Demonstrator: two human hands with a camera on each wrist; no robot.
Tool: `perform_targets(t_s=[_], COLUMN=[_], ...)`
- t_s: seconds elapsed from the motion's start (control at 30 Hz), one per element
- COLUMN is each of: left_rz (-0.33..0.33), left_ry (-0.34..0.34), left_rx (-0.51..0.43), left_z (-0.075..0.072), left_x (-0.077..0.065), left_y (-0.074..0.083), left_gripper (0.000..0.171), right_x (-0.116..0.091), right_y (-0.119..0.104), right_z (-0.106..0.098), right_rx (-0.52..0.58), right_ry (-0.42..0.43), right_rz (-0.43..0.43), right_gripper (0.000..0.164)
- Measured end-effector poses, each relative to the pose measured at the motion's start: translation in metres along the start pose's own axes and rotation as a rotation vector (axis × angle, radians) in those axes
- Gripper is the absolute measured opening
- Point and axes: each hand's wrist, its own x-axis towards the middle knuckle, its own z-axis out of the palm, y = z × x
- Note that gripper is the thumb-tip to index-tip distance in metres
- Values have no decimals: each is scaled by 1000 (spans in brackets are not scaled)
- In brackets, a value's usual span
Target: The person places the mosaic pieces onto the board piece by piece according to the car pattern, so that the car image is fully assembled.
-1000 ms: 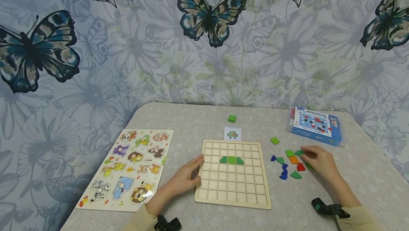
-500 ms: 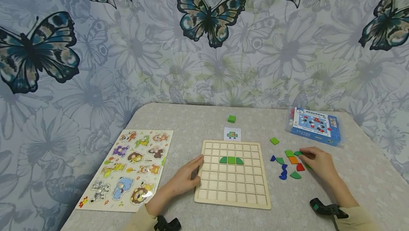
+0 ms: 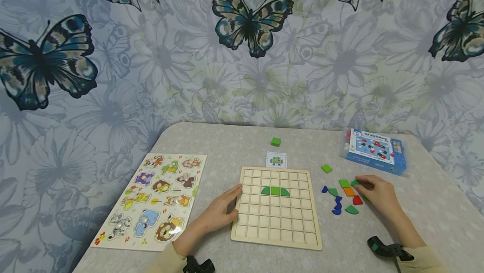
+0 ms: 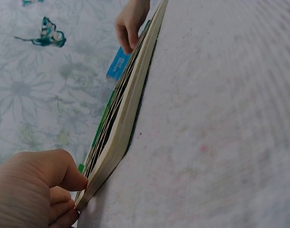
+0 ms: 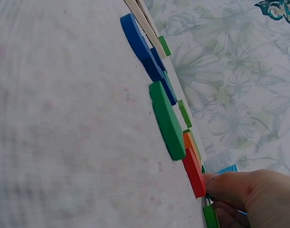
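Observation:
My left hand (image 3: 218, 211) rests at the left edge of a wooden grid board (image 3: 277, 222), its fingertips and thumb touching the frame. In the board's upper part sit a green square (image 3: 275, 191) and a green quarter-circle piece (image 3: 266, 190) on either side of it. My right hand (image 3: 378, 189) pinches a green quarter-circle piece (image 3: 354, 183) among the loose pieces, thumb and index finger together at it. Close by lie a red piece (image 5: 194, 172), an orange square (image 3: 348, 191), another green quarter-circle (image 5: 167, 122) and blue pieces (image 5: 141, 45). Another green piece (image 5: 210, 217) lies partly under the right hand.
Behind the board lies a small pattern card (image 3: 276, 159), with a green block (image 3: 276, 141) beyond it. A blue box (image 3: 375, 150) in clear wrap stands at the back right. An animal picture board (image 3: 149, 201) lies left. A loose green square (image 3: 327, 168) sits right of the card.
The view shifts slightly. Both hands keep nearly the same places, the left at the board's edge and the right at the green quarter-circle piece.

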Motion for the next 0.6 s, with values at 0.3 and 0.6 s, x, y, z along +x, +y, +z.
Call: perform_targets(t_s=[0.3, 0.6], left_rz=[9, -8], left_ry=[11, 19], left_rx=[4, -9], left_z=[1, 1], left_x=[0, 0], left_y=[1, 1], left_gripper=[67, 68], right_x=[3, 16], right_y=[-14, -73], right_z=[-9, -1], right_rx=[42, 196], right_ry=[11, 36], right_rz=[80, -22], right_gripper=[35, 33])
